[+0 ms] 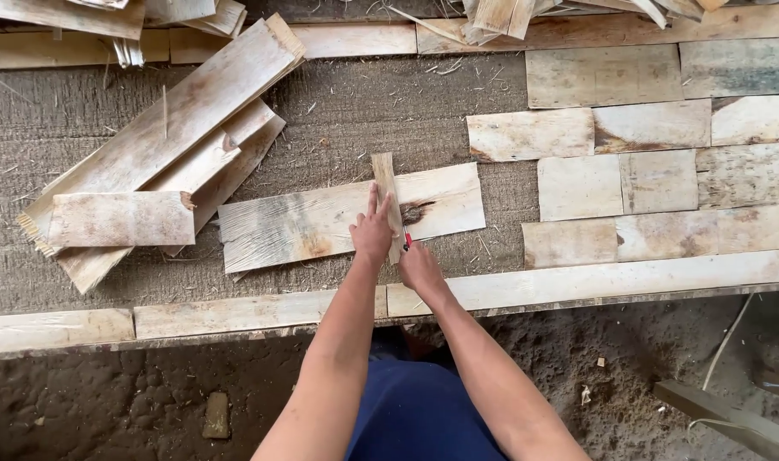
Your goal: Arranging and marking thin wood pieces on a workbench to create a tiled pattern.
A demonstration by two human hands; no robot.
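Head view looks down on a rough woven work surface (338, 111) framed by long wooden rails (594, 280), with a patchwork of cut veneer pieces (654, 171) laid edge to edge at the right and a loose pile of longer veneer sheets (159, 154) at the left. In the middle lies a single veneer sheet (313, 224), slightly tilted, bearing a dark knot. Across it stands a narrow wooden strip (384, 183), used like a straightedge. The left hand (372, 230) presses flat on that strip, fingers spread and extended. The right hand (419, 266) is clenched around a small red-handled tool (407, 242), its tip touching the sheet just beside the strip.

The likely risks: the strip could slide under uneven pressure, sending the line crooked; the thin sheet may split near the knot; and the left fingertips sit close to the tool's path, so a slip could nick them.
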